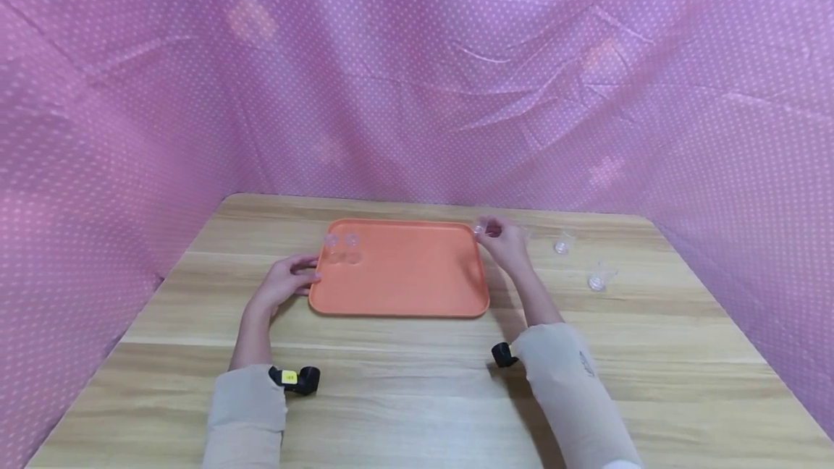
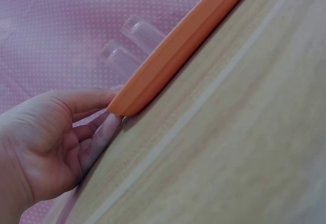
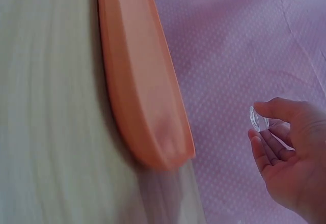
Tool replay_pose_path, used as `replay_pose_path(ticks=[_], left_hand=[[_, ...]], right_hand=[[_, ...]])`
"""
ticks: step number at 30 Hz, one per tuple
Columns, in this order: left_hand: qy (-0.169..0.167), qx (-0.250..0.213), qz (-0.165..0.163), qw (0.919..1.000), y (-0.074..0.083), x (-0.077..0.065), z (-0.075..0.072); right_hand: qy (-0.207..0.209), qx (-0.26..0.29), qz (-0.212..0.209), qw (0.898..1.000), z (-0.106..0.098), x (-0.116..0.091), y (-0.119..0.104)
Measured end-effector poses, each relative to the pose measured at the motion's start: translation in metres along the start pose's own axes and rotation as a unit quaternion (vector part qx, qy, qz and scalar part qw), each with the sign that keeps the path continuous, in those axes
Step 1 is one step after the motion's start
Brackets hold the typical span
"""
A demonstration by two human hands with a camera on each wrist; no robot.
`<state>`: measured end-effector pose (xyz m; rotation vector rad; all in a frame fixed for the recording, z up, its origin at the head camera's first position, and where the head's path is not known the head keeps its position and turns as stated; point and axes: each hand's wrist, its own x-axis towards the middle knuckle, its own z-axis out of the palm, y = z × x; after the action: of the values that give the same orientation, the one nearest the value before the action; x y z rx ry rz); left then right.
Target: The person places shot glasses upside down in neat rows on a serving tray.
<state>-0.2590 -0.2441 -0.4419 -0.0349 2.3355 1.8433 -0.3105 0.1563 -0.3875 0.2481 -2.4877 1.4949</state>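
Observation:
An orange tray (image 1: pixel 404 273) lies on the table. My left hand (image 1: pixel 287 282) grips its left edge, with a thumb over the rim and fingers at the underside in the left wrist view. Two small clear plastic cups (image 2: pixel 145 35) stand on the tray near its back left corner, narrower ends up. My right hand (image 1: pixel 504 241) pinches another clear cup (image 3: pixel 259 119) between thumb and fingers, raised by the tray's back right corner. Its round end faces the tray side in the right wrist view.
Right of the tray, one clear cup (image 1: pixel 562 243) stands towards the back and another clear cup (image 1: pixel 598 279) nearer the front. A faint clear cup (image 1: pixel 528 231) shows just behind the right hand. Pink dotted cloth (image 1: pixel 417 93) hangs behind and beside the wooden table (image 1: pixel 404 382).

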Motion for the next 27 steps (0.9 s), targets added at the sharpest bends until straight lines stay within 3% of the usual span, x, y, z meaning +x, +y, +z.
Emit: replay_pose_path(ticks=[13, 19, 27], left_hand=[[-0.003, -0.004, -0.003, 1.0000, -0.001, 0.001, -0.001], [-0.002, -0.014, 0.003, 0.9999, 0.000, 0.000, -0.001], [-0.002, -0.020, 0.008, 0.9998, 0.001, -0.001, 0.000]], right_hand=[[-0.033, -0.002, 0.001, 0.999, 0.051, 0.008, -0.024], [-0.046, -0.004, -0.018, 0.999, 0.071, 0.009, -0.029], [-0.112, 0.021, -0.038, 0.993, 0.093, 0.006, -0.032]])
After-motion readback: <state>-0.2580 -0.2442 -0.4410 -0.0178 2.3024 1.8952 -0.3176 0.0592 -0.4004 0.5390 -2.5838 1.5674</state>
